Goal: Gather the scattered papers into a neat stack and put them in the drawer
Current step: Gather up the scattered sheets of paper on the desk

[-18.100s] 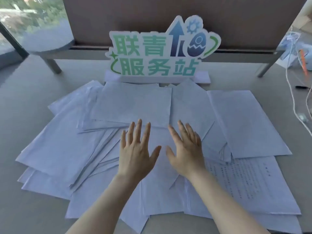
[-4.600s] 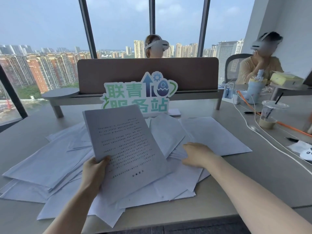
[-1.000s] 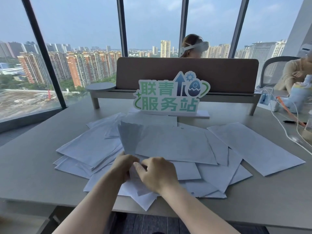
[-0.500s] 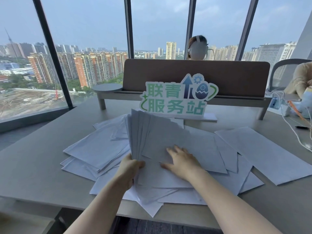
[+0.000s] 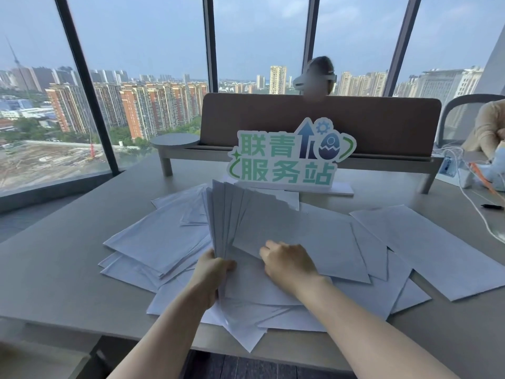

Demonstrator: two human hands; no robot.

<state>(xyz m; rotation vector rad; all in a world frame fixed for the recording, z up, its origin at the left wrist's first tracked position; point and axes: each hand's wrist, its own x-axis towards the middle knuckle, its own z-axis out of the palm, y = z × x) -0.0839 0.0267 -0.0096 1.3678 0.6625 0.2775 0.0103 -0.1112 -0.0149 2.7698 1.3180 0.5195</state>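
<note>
— What is your left hand [image 5: 211, 272] doing?

— It grips a fanned bunch of papers [image 5: 232, 214] by their lower edge, thumb curled over the front. You hold the bunch tilted up off the counter [image 5: 54, 272], its top edges reaching toward the sign [image 5: 289, 157].

— And your right hand [image 5: 287, 262]?

— It lies on the front sheet of that fan, fingers bent and pointing left, pressing the paper. I cannot tell whether the fingertips pinch an edge or only rest on it.

— Where are the other papers?

— Loose sheets [image 5: 161, 239] lie spread in overlapping layers across the middle of the counter. One group fans out to the left of your hands. More sheets lie under your wrists, and a few corners stick out past the near edge. One long sheet [image 5: 431, 247] lies apart toward the right edge.

— What else is on the counter?

— The sign with green characters stands upright at the far side, just behind the papers, on a white base. Behind it runs a brown divider panel [image 5: 314, 119] on a low grey shelf. White cables [image 5: 475, 206] and a black pen [image 5: 492, 206] lie near the right edge.

— Anyone else there?

— One person sits beyond the divider, another at the far right.
</note>
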